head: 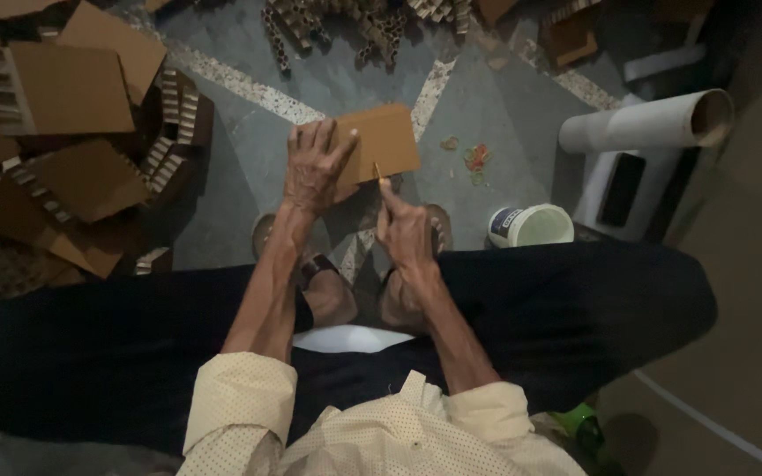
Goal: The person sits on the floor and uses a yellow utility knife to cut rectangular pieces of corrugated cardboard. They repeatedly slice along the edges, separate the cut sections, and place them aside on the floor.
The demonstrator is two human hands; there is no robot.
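While pinning the brown cardboard sheet (387, 141) above the knees with the left hand (313, 167), fingers spread flat across it, steady the thin stick (377, 172) pinched in the right hand (403, 231) at its lower edge.

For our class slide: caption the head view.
Left hand holds a cardboard piece; right hand works its edge.
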